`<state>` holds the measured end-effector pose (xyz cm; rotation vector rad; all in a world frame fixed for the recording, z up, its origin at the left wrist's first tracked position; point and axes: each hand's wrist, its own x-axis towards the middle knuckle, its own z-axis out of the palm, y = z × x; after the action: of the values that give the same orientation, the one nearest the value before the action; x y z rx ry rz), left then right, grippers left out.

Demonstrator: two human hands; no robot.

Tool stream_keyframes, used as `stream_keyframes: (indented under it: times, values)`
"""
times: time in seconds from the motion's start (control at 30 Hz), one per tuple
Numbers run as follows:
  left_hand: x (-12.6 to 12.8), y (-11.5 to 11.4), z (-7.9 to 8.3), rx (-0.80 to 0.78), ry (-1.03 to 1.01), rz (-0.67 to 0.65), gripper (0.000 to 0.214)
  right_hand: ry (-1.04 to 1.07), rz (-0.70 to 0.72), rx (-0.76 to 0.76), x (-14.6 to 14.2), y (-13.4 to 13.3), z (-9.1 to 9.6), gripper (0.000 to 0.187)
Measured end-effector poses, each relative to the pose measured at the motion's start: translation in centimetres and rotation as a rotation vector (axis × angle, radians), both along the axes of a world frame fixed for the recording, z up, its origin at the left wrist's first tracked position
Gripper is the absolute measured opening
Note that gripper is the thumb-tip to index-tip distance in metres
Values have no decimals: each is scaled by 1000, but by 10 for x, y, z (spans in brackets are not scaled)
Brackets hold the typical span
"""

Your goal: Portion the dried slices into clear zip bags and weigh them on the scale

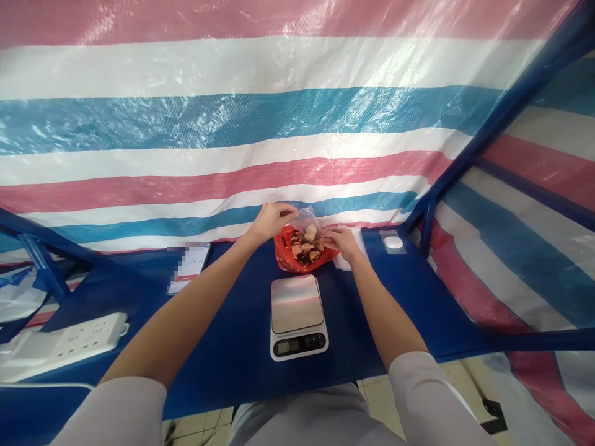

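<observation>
My left hand is closed, pinching the top edge of a small clear plastic bag that holds a few brownish pieces. My right hand is closed too, its fingers pressed together at the bag's lower right side, over a red plastic bag full of brownish dried pieces. Both bags are at the far side of a blue table. A small digital kitchen scale with a bare steel plate stands just in front of them.
A white card or paper lies left of the red bag. A white power strip rests at the table's left end. A small white object sits at the far right. Striped tarpaulin walls and blue frame bars enclose the table.
</observation>
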<state>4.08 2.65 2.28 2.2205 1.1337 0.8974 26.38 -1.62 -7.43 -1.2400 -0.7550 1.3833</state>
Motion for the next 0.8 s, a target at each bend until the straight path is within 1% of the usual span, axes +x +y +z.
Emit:
stream_keyframes:
  times: [0.13,0.23,0.37,0.53,0.67,0.8]
  values:
    - [-1,2,-2,9,8,-2,24,-3,-32,-12,-4,4,1,6]
    - [-1,3,-3,6,11,5,27,-22,-6,7,-8,5,2,8]
    - [-2,3,-4,-5,20,7,28,-114,50,4,-11,6,-1,7]
    - [-4,3,-6,-8,24,11,29,-245,78,46,-8,9,-4,5]
    - [-1,3,-7,8,14,17,28,-284,45,37,-5,9,-1,8]
    - [1,5,-12,18,-17,13,25,-321,9,22,-5,7,4,5]
